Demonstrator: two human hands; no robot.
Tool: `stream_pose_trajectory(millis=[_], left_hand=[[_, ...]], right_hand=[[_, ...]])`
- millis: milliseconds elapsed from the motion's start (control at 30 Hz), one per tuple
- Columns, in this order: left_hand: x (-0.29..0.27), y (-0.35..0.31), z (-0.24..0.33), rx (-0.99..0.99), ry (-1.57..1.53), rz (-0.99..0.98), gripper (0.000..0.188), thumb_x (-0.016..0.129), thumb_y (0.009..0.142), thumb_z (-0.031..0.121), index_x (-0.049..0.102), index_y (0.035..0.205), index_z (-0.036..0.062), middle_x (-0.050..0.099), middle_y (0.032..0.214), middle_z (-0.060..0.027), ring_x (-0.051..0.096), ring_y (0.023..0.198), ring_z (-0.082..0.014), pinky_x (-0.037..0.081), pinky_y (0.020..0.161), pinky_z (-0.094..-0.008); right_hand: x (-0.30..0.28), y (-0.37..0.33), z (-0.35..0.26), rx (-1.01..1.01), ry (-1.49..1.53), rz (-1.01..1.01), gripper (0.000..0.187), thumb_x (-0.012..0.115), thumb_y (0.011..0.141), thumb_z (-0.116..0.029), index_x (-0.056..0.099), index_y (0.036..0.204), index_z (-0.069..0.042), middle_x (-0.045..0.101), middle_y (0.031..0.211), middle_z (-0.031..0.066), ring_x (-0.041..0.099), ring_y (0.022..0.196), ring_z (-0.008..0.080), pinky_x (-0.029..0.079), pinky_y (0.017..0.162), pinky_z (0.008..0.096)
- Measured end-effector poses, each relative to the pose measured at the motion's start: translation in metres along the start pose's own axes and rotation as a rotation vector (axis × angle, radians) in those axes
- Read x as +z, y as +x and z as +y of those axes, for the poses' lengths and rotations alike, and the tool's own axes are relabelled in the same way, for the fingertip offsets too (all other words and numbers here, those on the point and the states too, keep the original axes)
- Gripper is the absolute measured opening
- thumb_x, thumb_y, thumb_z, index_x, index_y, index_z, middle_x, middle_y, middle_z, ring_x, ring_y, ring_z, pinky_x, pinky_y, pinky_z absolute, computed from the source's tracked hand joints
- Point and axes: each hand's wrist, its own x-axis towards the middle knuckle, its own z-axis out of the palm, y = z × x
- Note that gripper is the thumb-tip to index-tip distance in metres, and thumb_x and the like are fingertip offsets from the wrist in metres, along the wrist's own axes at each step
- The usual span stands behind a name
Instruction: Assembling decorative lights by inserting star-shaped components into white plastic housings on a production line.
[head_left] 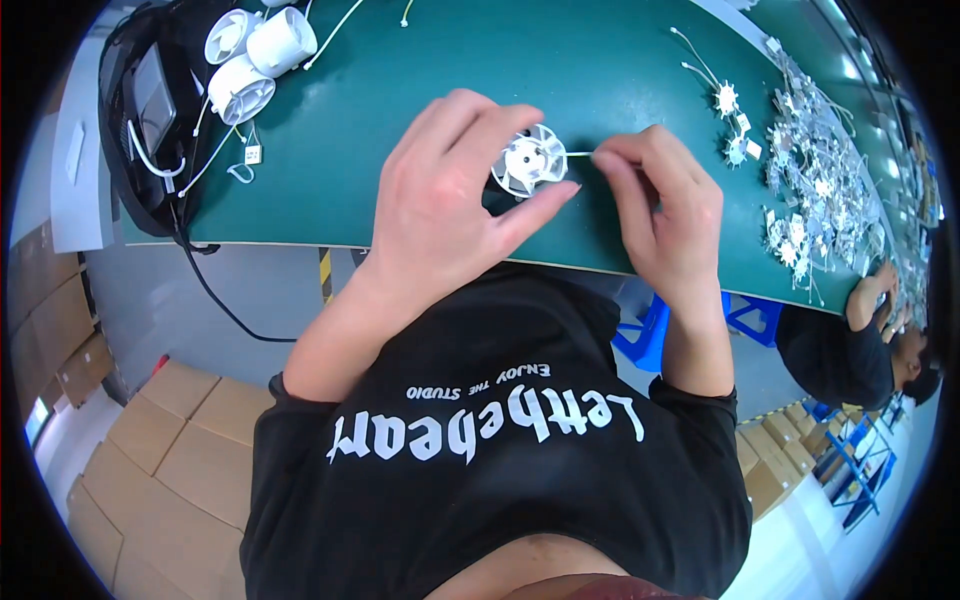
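Observation:
My left hand (440, 180) curls its thumb and fingers around the rim of a small round white fan part (532, 160) with spokes and a hub, held above the green table (420, 60). From the part's right side runs a thin white wire (579, 154). The thumb and fingertips of my right hand (668, 205) pinch that wire and keep it nearly straight. What lies beneath the fan part is mostly hidden by my left hand.
White cylindrical fan housings (282, 42) with trailing wires stand at the far left, beside a black bag (140, 190). Star-shaped white parts (727, 98) lie to the right, near a large pile of wired parts (825, 170). Another person (845, 345) works at the right edge.

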Motion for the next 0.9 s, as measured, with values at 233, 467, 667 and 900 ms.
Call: stream_pose_trajectory(millis=[233,467,667,900], left_hand=[[-0.009,0.006,-0.009,0.156,-0.089,-0.113,0.048,0.091,0.078,0.019,0.074,0.119,0.0026,0.068,0.102,-0.0101,0.068,0.091,-0.0298,0.056,0.078,-0.0398],[-0.010,-0.001,-0.007,0.115,-0.060,-0.130,0.047,0.090,0.079,0.018,0.074,0.121,0.0019,0.065,0.102,-0.0096,0.066,0.091,-0.0287,0.055,0.077,-0.0390],[-0.009,-0.002,-0.009,0.135,-0.069,-0.114,0.049,0.089,0.081,0.020,0.072,0.124,0.0025,0.064,0.104,-0.0095,0.066,0.092,-0.0283,0.055,0.079,-0.0391],[-0.010,-0.002,-0.012,0.130,-0.095,-0.119,0.050,0.089,0.081,0.020,0.072,0.124,0.0026,0.065,0.104,-0.0090,0.066,0.092,-0.0279,0.056,0.080,-0.0394]], right_hand=[[-0.011,0.006,0.029,-0.032,-0.299,0.007,0.013,0.075,0.098,-0.006,0.075,0.111,-0.001,0.071,0.086,0.0110,0.065,0.071,0.0241,0.051,0.067,0.0328],[-0.112,0.111,0.089,-0.162,-0.739,0.289,0.032,0.080,0.097,-0.026,0.078,0.124,-0.009,0.075,0.112,0.0132,0.072,0.092,0.0306,0.057,0.080,0.0421],[-0.127,0.166,0.150,-0.106,-0.921,0.067,0.044,0.083,0.093,-0.037,0.078,0.129,-0.012,0.075,0.122,0.0136,0.073,0.098,0.0297,0.058,0.087,0.0423],[-0.135,0.179,0.159,0.096,-0.717,0.042,0.045,0.084,0.092,-0.036,0.079,0.129,-0.011,0.078,0.120,0.0126,0.074,0.093,0.0256,0.059,0.088,0.0376]])
